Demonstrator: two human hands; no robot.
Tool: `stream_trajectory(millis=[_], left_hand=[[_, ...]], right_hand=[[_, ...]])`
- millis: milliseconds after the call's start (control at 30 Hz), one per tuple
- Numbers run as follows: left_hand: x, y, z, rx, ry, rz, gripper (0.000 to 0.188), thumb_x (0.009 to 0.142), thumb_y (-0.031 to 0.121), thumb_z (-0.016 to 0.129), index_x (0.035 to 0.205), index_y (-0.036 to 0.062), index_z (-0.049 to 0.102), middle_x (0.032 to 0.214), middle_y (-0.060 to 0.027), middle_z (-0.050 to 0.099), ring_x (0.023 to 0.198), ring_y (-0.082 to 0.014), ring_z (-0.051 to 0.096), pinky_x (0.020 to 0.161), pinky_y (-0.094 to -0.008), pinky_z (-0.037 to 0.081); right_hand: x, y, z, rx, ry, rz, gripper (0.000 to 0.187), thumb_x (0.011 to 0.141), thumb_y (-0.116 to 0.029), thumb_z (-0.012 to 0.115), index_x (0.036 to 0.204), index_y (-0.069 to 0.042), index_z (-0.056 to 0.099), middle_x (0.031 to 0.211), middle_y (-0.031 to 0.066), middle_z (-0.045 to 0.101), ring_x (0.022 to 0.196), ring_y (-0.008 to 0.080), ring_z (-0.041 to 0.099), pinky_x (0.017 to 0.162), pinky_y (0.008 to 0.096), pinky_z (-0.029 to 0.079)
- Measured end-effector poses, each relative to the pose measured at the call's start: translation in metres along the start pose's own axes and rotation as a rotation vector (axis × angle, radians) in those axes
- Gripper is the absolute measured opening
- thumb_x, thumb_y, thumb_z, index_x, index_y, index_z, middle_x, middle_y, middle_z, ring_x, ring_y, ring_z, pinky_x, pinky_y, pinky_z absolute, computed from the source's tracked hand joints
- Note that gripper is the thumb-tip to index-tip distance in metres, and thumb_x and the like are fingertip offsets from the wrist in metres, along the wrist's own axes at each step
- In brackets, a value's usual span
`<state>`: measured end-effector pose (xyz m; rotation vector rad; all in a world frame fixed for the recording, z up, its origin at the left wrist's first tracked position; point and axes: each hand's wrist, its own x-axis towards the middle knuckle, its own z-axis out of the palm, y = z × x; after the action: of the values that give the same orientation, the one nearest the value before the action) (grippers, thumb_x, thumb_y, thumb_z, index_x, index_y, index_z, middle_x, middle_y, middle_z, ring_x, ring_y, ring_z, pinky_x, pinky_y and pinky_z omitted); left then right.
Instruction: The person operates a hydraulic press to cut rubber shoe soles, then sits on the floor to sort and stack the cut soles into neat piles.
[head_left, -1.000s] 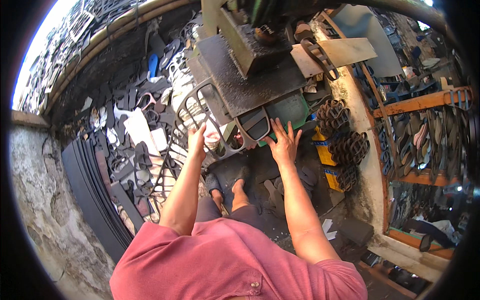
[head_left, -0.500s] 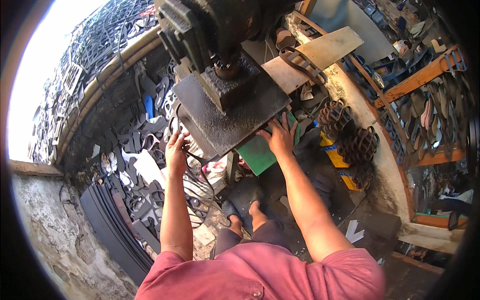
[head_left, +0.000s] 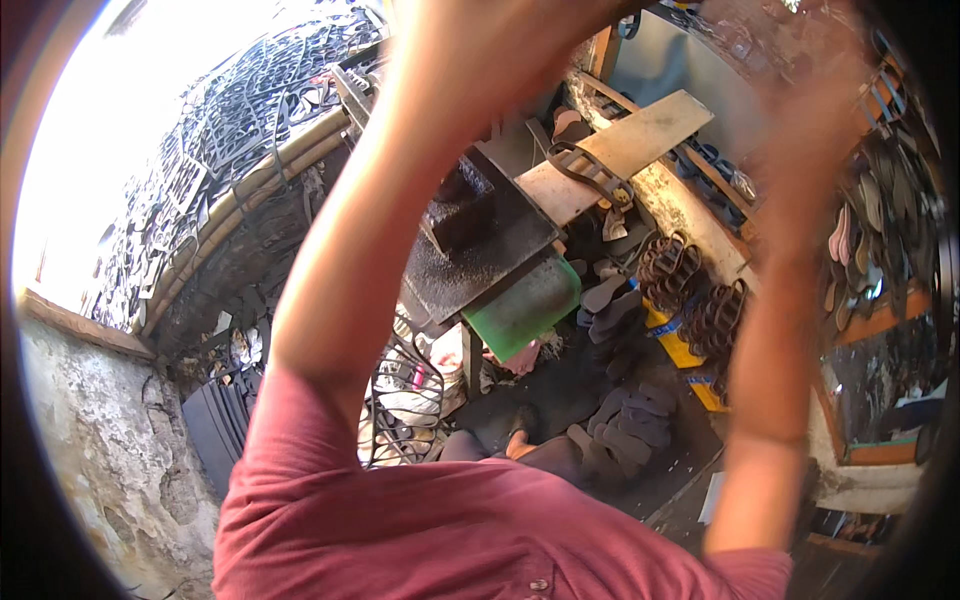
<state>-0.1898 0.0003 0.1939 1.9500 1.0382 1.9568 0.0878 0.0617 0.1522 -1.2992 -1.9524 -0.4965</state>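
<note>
My left hand [head_left: 500,50] is lifted high in front of the machine, its fingers smeared or beyond the top edge. At the upper right, my right hand [head_left: 800,60] is raised too and blurred by motion. Whether either holds anything cannot be made out. Below the left forearm stands the dark metal press [head_left: 455,275], its upper part mostly hidden by that arm. A green board [head_left: 530,305] juts out from under its flat plate. Beside the press lies a pale plank [head_left: 650,135] with a dark strapped sandal upper [head_left: 590,175] on it.
Brown strapped uppers [head_left: 670,270] are heaped by a yellow box [head_left: 665,335]. Several dark soles [head_left: 630,430] lie on the floor. Black cut-out rubber scraps [head_left: 230,170] cover a ledge at the left, above a stained wall [head_left: 120,450]. Soles fill a wooden rack [head_left: 880,310] at the right.
Both hands have left the press and the green board and swung upward, the right one also far to the right. The green board stays under the plate, and the view has shifted slightly.
</note>
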Motion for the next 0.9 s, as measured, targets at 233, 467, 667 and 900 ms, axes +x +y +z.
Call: stream_trajectory(millis=[233, 467, 667, 900], left_hand=[[0.007, 0.068, 0.150, 0.322, -0.232, 0.406, 0.023, 0.094, 0.025, 0.065, 0.109, 0.0084, 0.070, 0.108, -0.0051, 0.067, 0.105, -0.0190, 0.064, 0.096, -0.0382, 0.048], [-0.239, -0.119, 0.246, 0.561, -0.514, 0.738, 0.019, 0.088, 0.034, 0.064, 0.093, 0.0179, 0.073, 0.097, 0.0014, 0.066, 0.099, -0.0163, 0.061, 0.095, -0.0406, 0.043], [-0.286, -0.120, 0.146, 0.193, -0.847, 0.444, 0.053, 0.094, 0.035, 0.070, 0.137, 0.0092, 0.054, 0.136, -0.0137, 0.058, 0.140, -0.0320, 0.048, 0.126, -0.0559, 0.024], [-0.392, -0.156, -0.019, 0.873, -0.713, -0.789, 0.074, 0.100, 0.053, 0.058, 0.146, -0.0028, 0.046, 0.143, -0.0256, 0.052, 0.146, -0.0420, 0.039, 0.122, -0.0704, 0.007]], right_hand=[[0.002, 0.097, -0.092, -0.546, 0.406, 0.075, 0.067, 0.088, -0.043, 0.078, 0.143, -0.010, 0.059, 0.139, 0.0183, 0.062, 0.137, 0.0406, 0.051, 0.114, 0.0662, 0.032], [-0.326, 0.019, 0.112, -0.445, 0.292, 0.645, 0.072, 0.089, -0.043, 0.077, 0.148, -0.008, 0.053, 0.147, 0.0214, 0.055, 0.136, 0.0428, 0.051, 0.111, 0.0638, 0.038], [-0.359, 0.002, 0.116, -0.192, -0.112, 0.517, 0.077, 0.083, -0.059, 0.076, 0.142, -0.013, 0.057, 0.126, 0.0150, 0.066, 0.119, 0.0363, 0.061, 0.100, 0.0525, 0.046], [-0.136, 0.018, -0.142, -0.824, 0.136, 0.139, 0.046, 0.098, -0.058, 0.061, 0.116, -0.016, 0.068, 0.109, 0.0102, 0.071, 0.100, 0.0305, 0.066, 0.083, 0.0451, 0.049]])
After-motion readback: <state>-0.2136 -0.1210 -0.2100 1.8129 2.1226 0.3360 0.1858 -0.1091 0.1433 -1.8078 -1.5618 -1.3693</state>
